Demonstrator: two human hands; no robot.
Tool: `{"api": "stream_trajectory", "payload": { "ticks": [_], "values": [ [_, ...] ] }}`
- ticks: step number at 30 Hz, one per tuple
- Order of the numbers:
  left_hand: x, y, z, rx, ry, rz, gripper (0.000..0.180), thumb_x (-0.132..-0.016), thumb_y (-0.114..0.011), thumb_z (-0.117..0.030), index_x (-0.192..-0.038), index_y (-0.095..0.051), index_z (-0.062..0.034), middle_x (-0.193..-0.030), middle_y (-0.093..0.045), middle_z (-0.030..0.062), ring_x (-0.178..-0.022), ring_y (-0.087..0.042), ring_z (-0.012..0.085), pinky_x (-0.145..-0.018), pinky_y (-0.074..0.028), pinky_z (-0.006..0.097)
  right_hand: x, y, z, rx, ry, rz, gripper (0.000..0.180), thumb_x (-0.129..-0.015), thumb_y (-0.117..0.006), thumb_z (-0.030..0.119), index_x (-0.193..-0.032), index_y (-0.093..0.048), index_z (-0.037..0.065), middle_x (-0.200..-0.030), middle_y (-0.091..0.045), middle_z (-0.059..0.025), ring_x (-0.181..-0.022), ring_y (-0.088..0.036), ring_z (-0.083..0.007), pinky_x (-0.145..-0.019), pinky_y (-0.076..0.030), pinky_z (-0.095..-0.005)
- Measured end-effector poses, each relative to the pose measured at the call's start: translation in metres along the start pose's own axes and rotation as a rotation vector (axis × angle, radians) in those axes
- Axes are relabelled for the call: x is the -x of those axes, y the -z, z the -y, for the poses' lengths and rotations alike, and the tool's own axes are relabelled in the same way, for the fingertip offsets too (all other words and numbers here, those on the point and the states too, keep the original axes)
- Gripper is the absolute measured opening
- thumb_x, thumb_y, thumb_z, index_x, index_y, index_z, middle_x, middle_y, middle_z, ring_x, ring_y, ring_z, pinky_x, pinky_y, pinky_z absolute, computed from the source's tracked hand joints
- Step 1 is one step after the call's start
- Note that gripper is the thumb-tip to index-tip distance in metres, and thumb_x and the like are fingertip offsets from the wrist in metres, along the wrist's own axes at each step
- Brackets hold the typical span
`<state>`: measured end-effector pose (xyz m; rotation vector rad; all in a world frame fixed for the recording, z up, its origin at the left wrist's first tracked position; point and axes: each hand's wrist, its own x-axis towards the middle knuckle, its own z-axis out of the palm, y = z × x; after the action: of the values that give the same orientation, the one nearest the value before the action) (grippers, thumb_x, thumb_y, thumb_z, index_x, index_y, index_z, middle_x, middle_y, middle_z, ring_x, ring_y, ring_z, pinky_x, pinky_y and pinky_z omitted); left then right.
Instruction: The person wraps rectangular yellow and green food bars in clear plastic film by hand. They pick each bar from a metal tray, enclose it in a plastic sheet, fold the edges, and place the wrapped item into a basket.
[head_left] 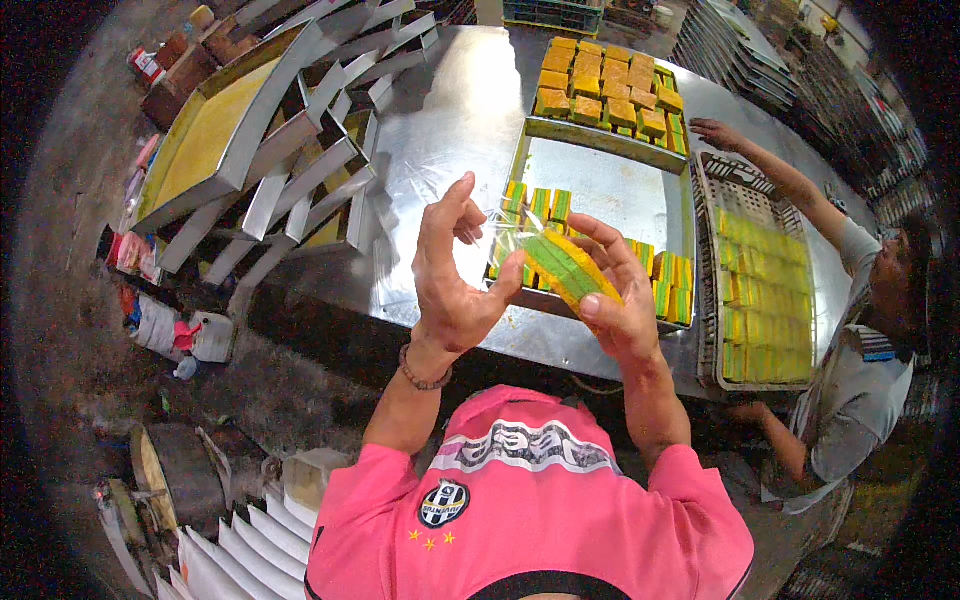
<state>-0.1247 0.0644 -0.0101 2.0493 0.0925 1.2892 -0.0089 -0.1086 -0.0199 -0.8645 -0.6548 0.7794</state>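
A slice of green and yellow layered cake (pixel 562 264) is gripped in my right hand (pixel 628 300), thumb on the near side and fingers over the far side. Clear plastic film (pixel 508 232) surrounds the slice's left end and reaches toward my left hand (pixel 452 270). That hand has its fingers and thumb apart, the thumb tip beside the film; whether it touches the film I cannot tell. Below both hands is a metal tray (pixel 610 185) with rows of similar slices (pixel 550 205) along its near side, partly hidden by my hands.
Brown-topped cake pieces (pixel 605 85) fill the tray's far section. On the right stands a plastic crate (pixel 707 270) of wrapped slices (pixel 765 300). A co-worker (pixel 860 370) reaches around it. Stacked metal frames (pixel 290 170) crowd the steel table (pixel 420 130) at left.
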Motion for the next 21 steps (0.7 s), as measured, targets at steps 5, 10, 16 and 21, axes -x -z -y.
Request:
{"api": "stream_trajectory", "payload": {
  "ticks": [5,10,16,21],
  "values": [
    [-0.016,-0.001,-0.017,-0.199,0.013,0.009,0.076,-0.077,-0.075,0.0,-0.147,-0.047,-0.0031,-0.103,-0.054,0.0123,-0.089,-0.055,0.0241,-0.079,-0.049,0.035,0.002,-0.003,0.001,0.094,0.063,-0.01,0.093,-0.072,-0.088,0.021,-0.151,-0.042,0.002,-0.13,-0.06,-0.0137,-0.122,-0.059,-0.0251,-0.109,-0.046,-0.0383],
    [-0.006,0.001,-0.015,-0.343,-0.077,-0.118,0.034,-0.079,-0.073,0.006,-0.111,-0.07,-0.0041,-0.105,-0.059,0.0137,-0.089,-0.061,0.0251,-0.072,-0.053,0.035,0.002,-0.008,0.004,0.29,0.126,-0.018,0.096,-0.072,-0.089,0.022,-0.152,-0.04,-0.001,-0.136,-0.056,-0.0149,-0.127,-0.056,-0.0244,-0.113,-0.042,-0.0372],
    [0.001,0.008,-0.026,-0.367,-0.164,-0.005,0.025,-0.074,-0.078,0.006,-0.095,-0.074,-0.0054,-0.089,-0.069,0.0091,-0.078,-0.069,0.0258,-0.07,-0.057,0.037,-0.009,0.001,0.007,0.668,0.265,0.04,0.093,-0.073,-0.09,0.014,-0.151,-0.041,0.0,-0.135,-0.057,-0.014,-0.129,-0.055,-0.0219,-0.112,-0.042,-0.0357],
    [0.002,0.011,-0.027,-0.324,-0.128,0.033,0.024,-0.077,-0.077,0.005,-0.099,-0.075,-0.0036,-0.088,-0.071,0.0102,-0.078,-0.07,0.0267,-0.068,-0.057,0.036,-0.018,0.0,0.02,0.965,0.287,0.091,0.087,-0.073,-0.089,0.014,-0.148,-0.046,0.001,-0.129,-0.061,-0.0129,-0.122,-0.06,-0.0205,-0.107,-0.047,-0.0337]
  ]
}}
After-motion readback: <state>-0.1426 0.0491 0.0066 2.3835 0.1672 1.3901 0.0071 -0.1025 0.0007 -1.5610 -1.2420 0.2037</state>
